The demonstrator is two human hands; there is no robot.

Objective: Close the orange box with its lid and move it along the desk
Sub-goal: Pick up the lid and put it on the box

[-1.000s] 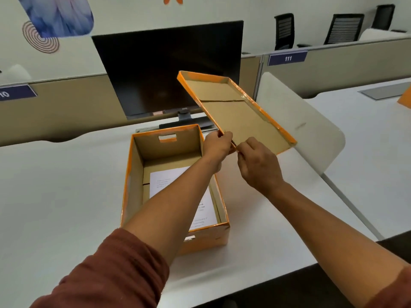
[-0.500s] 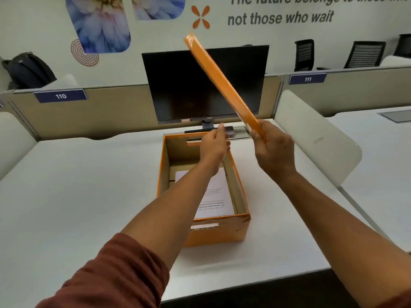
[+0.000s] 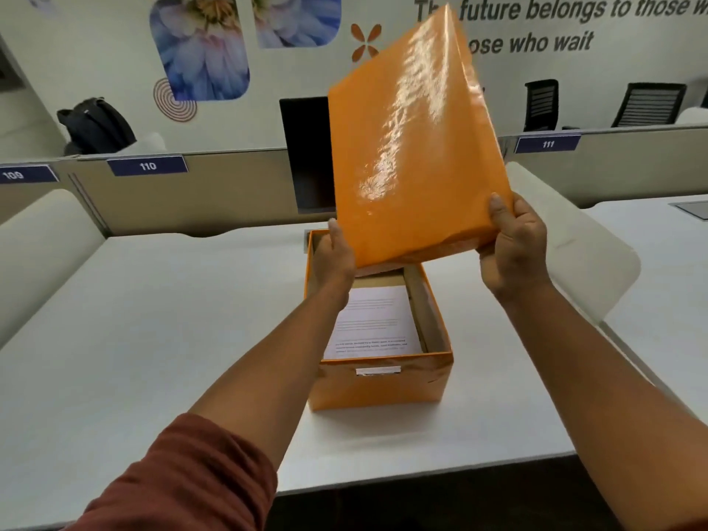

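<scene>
The orange box (image 3: 377,389) stands open on the white desk, with a printed sheet of paper (image 3: 369,320) lying inside it. Above its far end I hold the glossy orange lid (image 3: 413,147), tilted steeply with its shiny top face toward me. My left hand (image 3: 333,254) grips the lid's near left corner, just over the box's far rim. My right hand (image 3: 513,243) grips the near right corner, thumb on the top face. The lid's lower edge hangs a little above the box opening and hides the box's far wall.
A dark monitor (image 3: 306,155) stands behind the box, mostly hidden by the lid. White desk dividers (image 3: 574,243) rise on the right and at the left (image 3: 42,239). The desk's front edge (image 3: 421,469) runs close below the box. A black backpack (image 3: 95,124) sits beyond the partition.
The lid has turned over: from brown underside up, through edge-on, to its orange top facing me. Both hands now hold its near corners over the box.
</scene>
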